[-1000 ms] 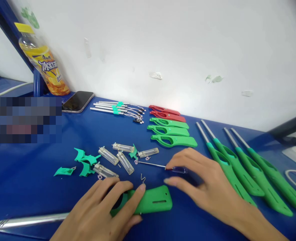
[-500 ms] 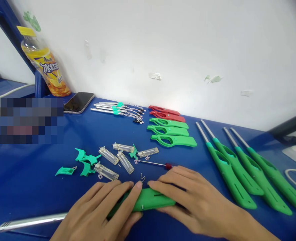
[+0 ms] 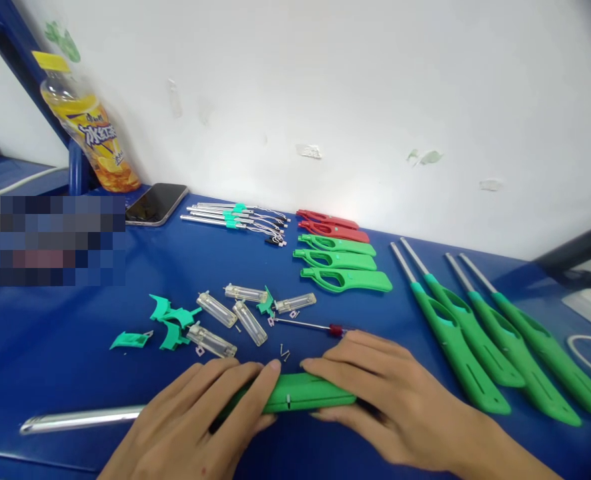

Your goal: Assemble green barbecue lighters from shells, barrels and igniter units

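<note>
A long-necked green gas lighter (image 3: 303, 395) lies across the front of the table, its metal tube (image 3: 83, 419) pointing left. Around its middle my left hand (image 3: 190, 417) is closed, hiding the trigger part. My right hand (image 3: 380, 393) grips the rear end of the handle between thumb and fingers. A small pale tab sits at the handle's lower seam. Just beyond the hands lie small screws (image 3: 284, 353), a screwdriver (image 3: 320, 327) with a red handle partly behind my right hand, several clear fuel tanks (image 3: 250, 324) and green trigger pieces (image 3: 174, 333).
Metal tubes with wires (image 3: 230, 217) lie near the wall. Red handle shells (image 3: 333, 231) and green handle shells (image 3: 348, 280) form a column. Several whole green lighters (image 3: 458, 347) rest at the right. A phone (image 3: 156, 204) and a drink bottle (image 3: 93, 133) stand at the back left.
The lighter has shifted slightly right, and its tube now lies more level. Both hands keep their grip, with the right hand moved slightly along the handle.
</note>
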`<move>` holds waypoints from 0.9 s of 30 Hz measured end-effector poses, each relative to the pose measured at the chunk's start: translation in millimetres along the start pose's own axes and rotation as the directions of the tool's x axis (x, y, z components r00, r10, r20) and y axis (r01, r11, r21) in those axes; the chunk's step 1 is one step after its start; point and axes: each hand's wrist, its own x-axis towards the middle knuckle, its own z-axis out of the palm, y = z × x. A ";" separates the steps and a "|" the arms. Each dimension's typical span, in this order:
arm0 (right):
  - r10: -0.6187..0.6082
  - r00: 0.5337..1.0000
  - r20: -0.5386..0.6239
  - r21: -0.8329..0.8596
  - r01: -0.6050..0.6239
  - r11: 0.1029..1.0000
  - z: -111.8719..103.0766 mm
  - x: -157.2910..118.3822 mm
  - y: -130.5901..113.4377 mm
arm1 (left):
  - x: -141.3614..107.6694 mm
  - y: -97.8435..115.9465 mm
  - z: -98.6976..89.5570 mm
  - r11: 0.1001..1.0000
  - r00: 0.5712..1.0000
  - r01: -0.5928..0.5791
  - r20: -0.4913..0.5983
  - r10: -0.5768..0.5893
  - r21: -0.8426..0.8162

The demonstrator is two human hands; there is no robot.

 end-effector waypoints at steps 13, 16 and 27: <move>-0.014 0.999 0.045 0.049 0.012 0.999 -0.7 0.5 -2.9 | -5.3 -4.4 1.3 1.000 1.000 0.002 0.004 -0.002 0.003; -0.024 0.999 0.021 0.047 0.023 0.999 -0.4 1.0 -3.8 | -0.1 -2.5 -0.2 0.999 1.000 0.020 -0.013 -0.020 -0.031; 0.054 0.999 -0.010 0.011 -0.054 0.999 0.4 -2.9 -6.8 | -1.9 -1.3 1.4 0.998 0.999 0.048 0.015 -0.047 -0.031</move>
